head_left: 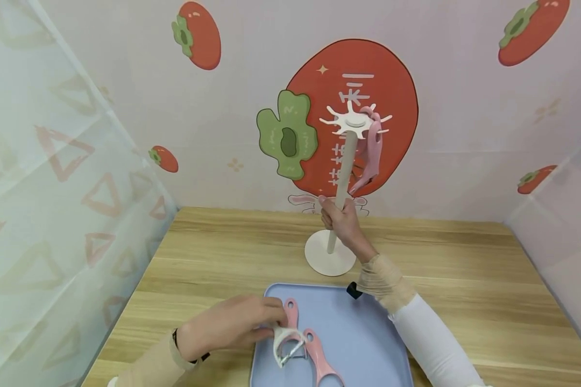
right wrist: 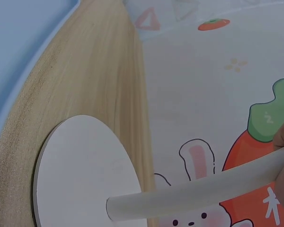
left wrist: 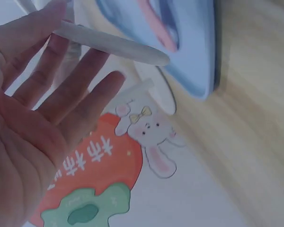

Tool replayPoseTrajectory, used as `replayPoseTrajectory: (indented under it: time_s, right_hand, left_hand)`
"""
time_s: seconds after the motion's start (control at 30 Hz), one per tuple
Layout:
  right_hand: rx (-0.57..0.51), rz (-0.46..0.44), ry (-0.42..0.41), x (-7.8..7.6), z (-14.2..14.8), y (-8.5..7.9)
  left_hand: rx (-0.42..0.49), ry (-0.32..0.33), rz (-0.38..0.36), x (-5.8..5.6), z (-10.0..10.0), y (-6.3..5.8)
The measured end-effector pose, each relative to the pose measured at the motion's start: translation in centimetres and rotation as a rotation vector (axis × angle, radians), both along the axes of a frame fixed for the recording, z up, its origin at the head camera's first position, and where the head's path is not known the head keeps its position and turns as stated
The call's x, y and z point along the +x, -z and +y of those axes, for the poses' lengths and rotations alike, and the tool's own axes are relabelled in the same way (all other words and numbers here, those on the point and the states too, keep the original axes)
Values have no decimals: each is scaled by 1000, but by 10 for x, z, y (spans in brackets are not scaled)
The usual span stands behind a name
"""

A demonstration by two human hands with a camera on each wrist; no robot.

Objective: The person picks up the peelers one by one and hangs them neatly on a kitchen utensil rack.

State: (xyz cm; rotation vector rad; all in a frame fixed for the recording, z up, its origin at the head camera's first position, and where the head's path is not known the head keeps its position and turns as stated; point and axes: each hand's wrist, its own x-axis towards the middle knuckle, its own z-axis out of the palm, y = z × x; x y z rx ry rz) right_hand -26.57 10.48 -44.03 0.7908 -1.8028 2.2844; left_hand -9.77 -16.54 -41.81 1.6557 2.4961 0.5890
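Note:
In the head view, my left hand (head_left: 232, 323) pinches a white peeler (head_left: 280, 349) by its handle, over the blue tray (head_left: 368, 328). Its pale handle (left wrist: 116, 46) lies between thumb and fingers in the left wrist view. Under it on the tray are a pink-handled utensil (head_left: 291, 310) and a second pink utensil (head_left: 318, 352) with a loop-shaped end, cut off by the frame. My right hand (head_left: 342, 221) grips the pole (head_left: 346, 166) of a white utensil stand, above its round base (head_left: 330, 258). Pink utensils (head_left: 374, 150) hang from the stand's hooked top (head_left: 353, 122), overlapping each other.
The wooden table (head_left: 465, 279) meets a patterned back wall (head_left: 242, 123), with fabric walls on both sides. The stand's base sits behind the tray's far edge. A small black object (head_left: 353, 291) shows beside the right wrist, above the tray's rim.

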Motion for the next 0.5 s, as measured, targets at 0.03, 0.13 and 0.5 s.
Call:
replayPoseTrajectory:
  time_s: [0.03,0.13,0.5]
  right_hand:
    - [-3,1,-1,0,0,0]
    - [-4,3,-7,0,0,0]
    - [-25,9,-16,-2,0,-1]
  left_hand:
    - [14,-13,-8,-3,-1,-2]
    - [54,-46,-12,-11,-3,-8]
    - [182,-122,-54,-38,-2,-15]
